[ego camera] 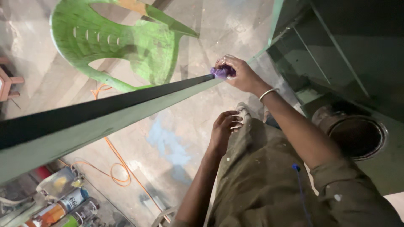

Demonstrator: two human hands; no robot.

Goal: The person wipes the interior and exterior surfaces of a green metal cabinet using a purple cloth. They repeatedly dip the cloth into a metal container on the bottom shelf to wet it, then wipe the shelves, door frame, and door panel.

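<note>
At the far end of the green panel (105, 126), the right hand (242, 75) grips a purple cloth (222, 71); wiping looks underway. Left hand (223, 130) rests curled on the knee (248, 126).

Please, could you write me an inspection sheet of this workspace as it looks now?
Surface: grey concrete floor with a blue paint stain.
Job's things: long green metal beam with a black face; purple cloth pressed on its far end.
Clutter: spray cans at lower left; green plastic chair on the floor.
Grippers: right hand holds the purple cloth; left hand rests on the person's trouser knee, holding nothing.
Cables: orange cable looped on the floor.
Surroundings: dark green machine with a round opening at right.
</note>
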